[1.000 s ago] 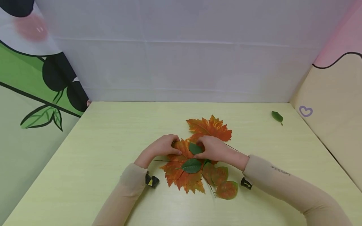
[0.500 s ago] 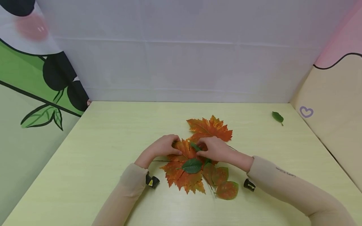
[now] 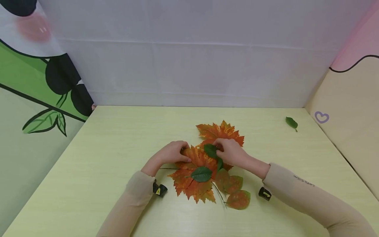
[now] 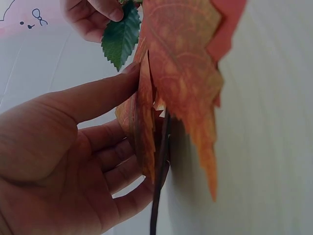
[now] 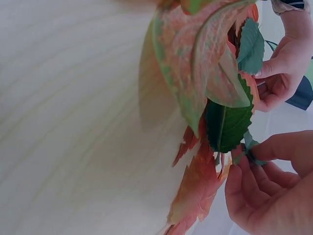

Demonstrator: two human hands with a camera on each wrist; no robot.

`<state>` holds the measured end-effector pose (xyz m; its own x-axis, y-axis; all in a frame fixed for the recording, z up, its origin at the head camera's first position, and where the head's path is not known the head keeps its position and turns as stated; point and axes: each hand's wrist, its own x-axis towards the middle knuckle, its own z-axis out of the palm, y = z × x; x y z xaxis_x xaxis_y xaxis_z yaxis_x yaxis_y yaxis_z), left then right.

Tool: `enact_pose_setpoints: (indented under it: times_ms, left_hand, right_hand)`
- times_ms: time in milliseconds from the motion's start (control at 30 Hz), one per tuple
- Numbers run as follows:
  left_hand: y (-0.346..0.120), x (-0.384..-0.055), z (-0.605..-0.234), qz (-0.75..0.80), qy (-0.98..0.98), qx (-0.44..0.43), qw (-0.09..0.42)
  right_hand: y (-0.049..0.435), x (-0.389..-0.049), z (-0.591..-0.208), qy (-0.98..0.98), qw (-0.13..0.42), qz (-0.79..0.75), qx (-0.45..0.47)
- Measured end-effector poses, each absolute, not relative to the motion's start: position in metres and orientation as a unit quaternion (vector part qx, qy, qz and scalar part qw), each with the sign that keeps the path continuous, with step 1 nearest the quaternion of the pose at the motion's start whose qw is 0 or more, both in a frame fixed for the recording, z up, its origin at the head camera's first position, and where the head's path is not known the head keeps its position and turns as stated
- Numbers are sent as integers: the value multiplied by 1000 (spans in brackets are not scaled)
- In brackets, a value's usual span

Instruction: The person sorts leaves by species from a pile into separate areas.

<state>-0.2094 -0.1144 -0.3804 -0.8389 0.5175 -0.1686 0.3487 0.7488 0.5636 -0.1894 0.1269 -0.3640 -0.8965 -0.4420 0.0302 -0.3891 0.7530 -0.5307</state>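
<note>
One green leaf (image 3: 210, 150) is standing in the grip of the right hand (image 3: 234, 153), above the right upper part of the orange leaf (image 3: 192, 187) and in front of the farther maple leaf (image 3: 219, 131). The thumb and the front fingers of this hand are bending toward each other, almost without gap, and they are pinching the leaf at its edge. The left hand (image 3: 170, 153) is holding the left side of the orange leaf: its thumb is pressing in front, its fingers are lying behind, spread only by the thin leaf between them.

For doing this step well, I think the left hand should be giving steady support, because the orange leaf seems light and easy to shift. The right hand should be gripping only near the stem end, softly, since a hard pinch may be creasing the thin leaf. Slow movement is seeming wise, so the sleeve is not catching neighbours.

Close around, a second green leaf (image 3: 201, 174) is lying flat on the orange leaf, and a third green leaf (image 3: 219, 164) is hanging just below the right hand. The reddish oval leaves (image 3: 238, 200) are spreading nearer to the person. Farther out, a lone green leaf (image 3: 291, 122) is lying well apart, near the far right corner of the pale table (image 3: 88, 184). Whether the stems are joined under the pile, I cannot tell.
</note>
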Motion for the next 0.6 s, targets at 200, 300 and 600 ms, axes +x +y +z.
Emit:
enact_pose_setpoints:
  times_ms: [200, 300, 600]
  left_hand:
    - [-113, -210, -379, 265, 922, 232, 159]
    - [-112, -211, -379, 264, 923, 229, 158]
    - [-109, -216, -380, 261, 925, 225, 159]
  right_hand:
    - [133, -196, -359, 929, 37, -305, -206]
    - [138, -201, -357, 929, 37, -313, -192]
    - [164, -226, -360, 924, -7, -351, -149]
